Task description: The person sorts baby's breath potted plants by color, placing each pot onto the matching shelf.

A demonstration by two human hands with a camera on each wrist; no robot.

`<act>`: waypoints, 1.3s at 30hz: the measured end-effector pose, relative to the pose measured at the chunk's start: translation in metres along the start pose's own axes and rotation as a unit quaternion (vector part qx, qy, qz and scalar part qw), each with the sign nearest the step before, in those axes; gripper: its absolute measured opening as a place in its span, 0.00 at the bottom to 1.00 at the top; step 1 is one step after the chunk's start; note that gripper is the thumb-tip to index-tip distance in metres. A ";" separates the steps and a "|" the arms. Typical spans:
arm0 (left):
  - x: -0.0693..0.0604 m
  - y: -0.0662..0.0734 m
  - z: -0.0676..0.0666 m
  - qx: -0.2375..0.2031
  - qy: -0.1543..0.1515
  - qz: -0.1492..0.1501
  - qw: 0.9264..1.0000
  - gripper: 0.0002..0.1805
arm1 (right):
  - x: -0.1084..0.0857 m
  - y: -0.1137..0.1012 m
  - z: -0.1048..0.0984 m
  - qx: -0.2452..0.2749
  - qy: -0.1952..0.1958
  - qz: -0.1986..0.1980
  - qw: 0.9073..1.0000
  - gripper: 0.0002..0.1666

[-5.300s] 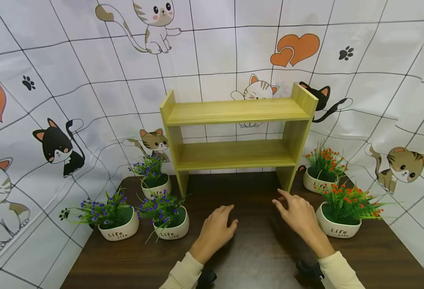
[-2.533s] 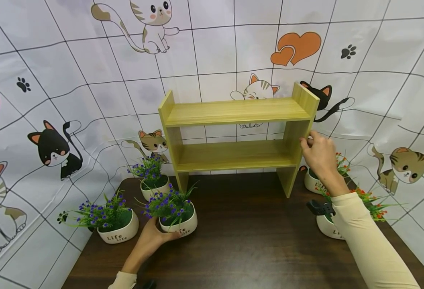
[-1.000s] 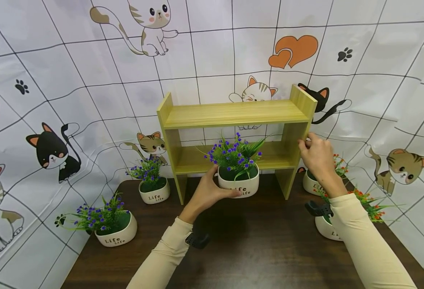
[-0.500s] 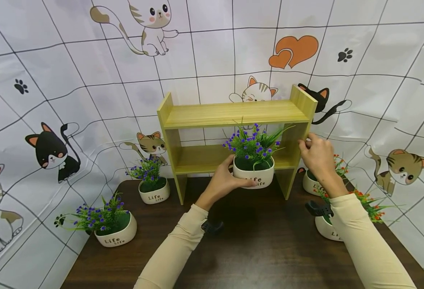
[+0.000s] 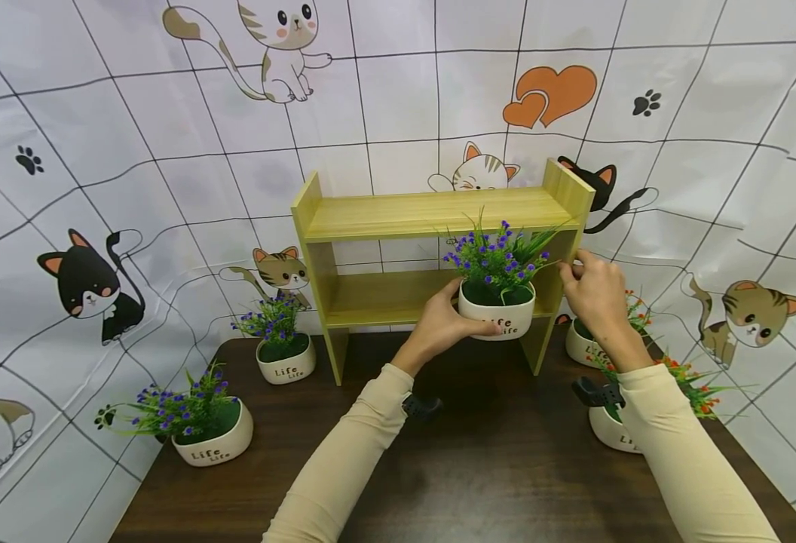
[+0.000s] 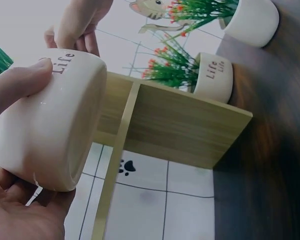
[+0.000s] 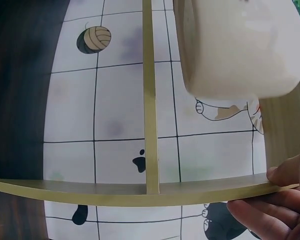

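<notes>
My left hand (image 5: pixel 439 326) grips a white oval flowerpot (image 5: pixel 496 315) with purple flowers and green leaves. Its thumb lies across the "Life" lettering, and in the left wrist view fingers curl beneath the pot (image 6: pixel 45 125). The pot is held up off the table, in front of the right part of the lower board of a two-tier wooden shelf (image 5: pixel 384 298). At the shelf's right side panel my right hand (image 5: pixel 598 294) pinches the edge. The right wrist view shows thumb and fingers (image 7: pixel 265 220) on either face of that panel (image 7: pixel 90 199).
Two more purple-flowered pots stand on the left, one nearer (image 5: pixel 215 445) and one beside the shelf (image 5: pixel 287 366). Two orange-flowered pots, back (image 5: pixel 580 345) and front (image 5: pixel 611 431), are on the right, partly behind the right arm. Behind the dark wooden table (image 5: pixel 479 467) is a cat-patterned wall covering (image 5: pixel 398 98).
My left hand took the front purple-flowered pot from the table's left side, lifted it and carried it right toward the lower board. My right hand moved to the shelf's side panel and stays there.
</notes>
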State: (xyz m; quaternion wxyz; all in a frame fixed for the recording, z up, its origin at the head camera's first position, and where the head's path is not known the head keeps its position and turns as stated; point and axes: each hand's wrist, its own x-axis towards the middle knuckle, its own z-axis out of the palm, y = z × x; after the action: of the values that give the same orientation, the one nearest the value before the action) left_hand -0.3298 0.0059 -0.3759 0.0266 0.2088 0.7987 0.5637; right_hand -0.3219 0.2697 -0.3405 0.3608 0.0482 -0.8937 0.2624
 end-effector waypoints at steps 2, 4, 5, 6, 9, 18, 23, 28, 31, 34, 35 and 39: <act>0.004 0.002 0.003 0.003 0.001 -0.001 1.000 0.61 | 0.000 0.000 0.000 0.001 0.000 0.001 1.000 0.16; 0.008 0.004 0.005 0.001 0.001 -0.002 1.000 0.61 | 0.000 0.001 0.001 0.001 0.000 0.003 1.000 0.16; 0.010 0.005 0.007 -0.002 0.001 -0.002 1.000 0.61 | 0.000 0.001 0.001 0.002 0.001 0.003 1.000 0.16; 0.011 0.005 0.008 -0.005 0.002 -0.001 1.000 0.61 | 0.000 0.001 0.001 0.002 0.001 0.002 1.000 0.16; 0.017 0.005 0.011 -0.018 0.007 0.006 1.000 0.60 | 0.001 0.001 0.001 0.003 0.002 -0.002 1.000 0.16; 0.032 0.003 0.016 -0.017 0.014 0.021 1.000 0.55 | 0.001 -0.002 -0.001 0.003 -0.010 0.005 1.000 0.16; 0.042 0.003 0.023 -0.012 0.029 0.011 0.999 0.56 | 0.001 -0.001 -0.001 0.000 -0.010 0.007 1.000 0.16; 0.052 0.004 0.030 -0.003 0.045 0.004 0.999 0.58 | 0.001 0.000 -0.001 0.002 -0.010 0.005 1.000 0.16; 0.056 0.006 0.033 0.002 0.048 -0.002 0.999 0.59 | 0.001 -0.001 -0.001 0.002 -0.013 0.006 1.000 0.17; 0.059 0.008 0.035 0.006 0.049 -0.009 0.999 0.59 | 0.001 -0.001 -0.002 0.003 -0.015 0.009 1.000 0.18; 0.061 0.009 0.036 0.006 0.049 -0.012 0.999 0.60 | 0.001 -0.001 -0.002 0.004 -0.015 0.009 1.000 0.18; 0.065 0.010 0.039 0.005 0.052 -0.019 0.998 0.59 | 0.001 -0.001 -0.002 0.009 -0.015 0.008 1.000 0.17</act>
State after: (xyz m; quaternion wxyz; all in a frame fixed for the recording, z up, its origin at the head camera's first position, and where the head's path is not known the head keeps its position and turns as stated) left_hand -0.3747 0.0667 -0.3681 -0.0050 0.1640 0.8055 0.5694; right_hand -0.3209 0.2701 -0.3384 0.3448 0.0481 -0.8969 0.2728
